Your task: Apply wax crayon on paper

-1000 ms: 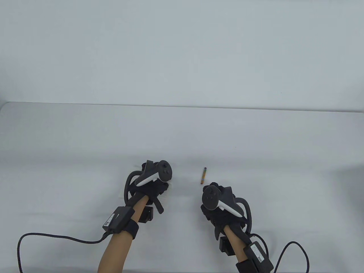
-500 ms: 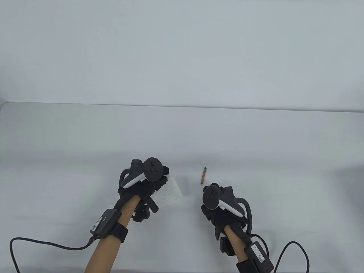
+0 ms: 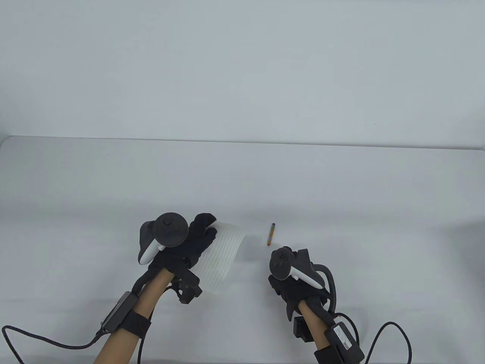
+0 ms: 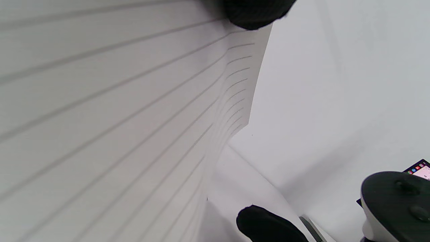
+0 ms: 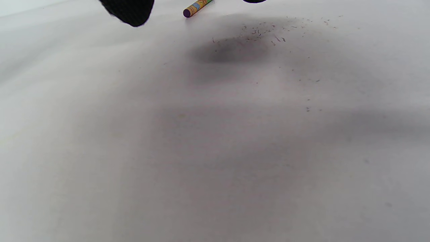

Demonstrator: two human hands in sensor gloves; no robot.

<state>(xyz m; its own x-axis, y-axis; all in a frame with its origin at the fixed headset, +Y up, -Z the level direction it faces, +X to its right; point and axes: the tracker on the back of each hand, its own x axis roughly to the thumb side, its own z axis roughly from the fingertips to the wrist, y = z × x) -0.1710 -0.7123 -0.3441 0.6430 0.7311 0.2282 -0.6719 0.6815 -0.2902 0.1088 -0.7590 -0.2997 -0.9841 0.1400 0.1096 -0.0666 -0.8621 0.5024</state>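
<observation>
A curled sheet of lined white paper [image 3: 223, 250] lifts off the bench near its front edge; a paper-wrapped wax crayon [image 3: 271, 234] lies flat just right.

White table [image 3: 341, 182] (crayon [image 3: 272, 234] atop)

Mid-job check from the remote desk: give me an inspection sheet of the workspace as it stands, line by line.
Surface: pale table; small dark specks scattered near the crayon.
Job's things: lined paper lifted and curved, held at its far corner; wax crayon lying flat on the table, untouched.
Clutter: nothing seen.
Grippers: left hand grips the paper; right hand holds nothing, just short of the crayon; whether its fingers are curled or spread cannot be told.
Cables: a black cable trails from the left wrist, another loops from the right wrist.
Surroundings: plain pale wall; corner of a lit screen in the left wrist view.
</observation>
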